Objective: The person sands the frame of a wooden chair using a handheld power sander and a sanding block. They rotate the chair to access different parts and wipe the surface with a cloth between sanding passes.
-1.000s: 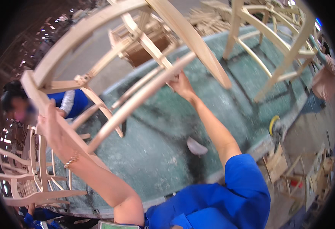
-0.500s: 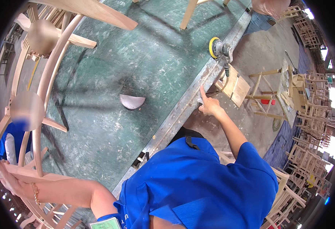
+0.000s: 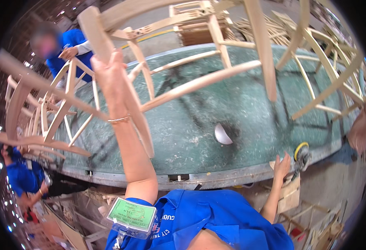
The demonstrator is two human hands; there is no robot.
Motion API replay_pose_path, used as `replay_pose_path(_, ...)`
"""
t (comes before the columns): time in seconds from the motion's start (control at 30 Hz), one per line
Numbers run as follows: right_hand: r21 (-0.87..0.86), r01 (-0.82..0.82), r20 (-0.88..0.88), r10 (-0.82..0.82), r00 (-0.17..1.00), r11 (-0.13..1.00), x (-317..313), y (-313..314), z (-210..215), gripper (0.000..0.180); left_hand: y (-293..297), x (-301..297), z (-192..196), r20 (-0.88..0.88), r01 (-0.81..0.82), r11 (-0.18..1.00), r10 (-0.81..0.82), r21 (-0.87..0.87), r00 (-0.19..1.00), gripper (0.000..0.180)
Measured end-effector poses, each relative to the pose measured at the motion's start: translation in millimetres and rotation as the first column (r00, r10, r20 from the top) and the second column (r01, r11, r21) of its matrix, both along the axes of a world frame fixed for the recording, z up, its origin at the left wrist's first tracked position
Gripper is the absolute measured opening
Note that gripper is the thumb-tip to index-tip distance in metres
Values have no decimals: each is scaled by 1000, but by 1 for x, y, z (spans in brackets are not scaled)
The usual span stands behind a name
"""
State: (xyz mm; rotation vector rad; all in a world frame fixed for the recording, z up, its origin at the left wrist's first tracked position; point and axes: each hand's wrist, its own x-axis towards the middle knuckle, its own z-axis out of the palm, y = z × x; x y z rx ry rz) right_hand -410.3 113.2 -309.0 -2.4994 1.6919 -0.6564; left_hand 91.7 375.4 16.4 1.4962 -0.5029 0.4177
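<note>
While my left hand (image 3: 110, 73) is closed around one post of a pale wooden chair frame (image 3: 203, 80), my right hand (image 3: 281, 167) is at the near rim of the worktop (image 3: 183, 152), fingers spread and apparently empty, just beside a sander (image 3: 303, 157) with a yellow pad. The frame is over the worktop, ahead of me; I can't tell whether its legs bear on the surface. A pale half-round piece (image 3: 223, 134) lies between it and the rim, and a second chair frame (image 3: 312, 91) is off to the right. I'd judge this as the steadying step, one hand minding the frame. As I see it, the next move calls for a firm left hold and, should the sander be wanted, a full right-hand grip on its body.
</note>
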Motion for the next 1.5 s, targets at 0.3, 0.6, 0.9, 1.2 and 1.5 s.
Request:
replay_pose_path(0.3,387,-917,905,232,357,-100,246,180,85,43,32,-50,-7,52,-83,996,81,24,995,33)
replay_pose_path(0.6,393,-849,918,193,346,-352,284,269,114,51,37,-100,-35,-76,215,975,-219,-57,973,42)
replay_pose_path(0.9,610,-788,791,106,602,-82,72,159,105,58,66,-60,-155,-308,108,988,-137,-109,941,58)
replay_pose_path(1.2,187,-231,735,20,677,955,-27,56,59,43,11,-72,-187,-414,446,818,-571,-364,709,25)
replay_pose_path(1.5,258,-170,743,-83,664,951,-71,103,51,26,132,-140,-148,-367,310,892,-422,-328,829,35)
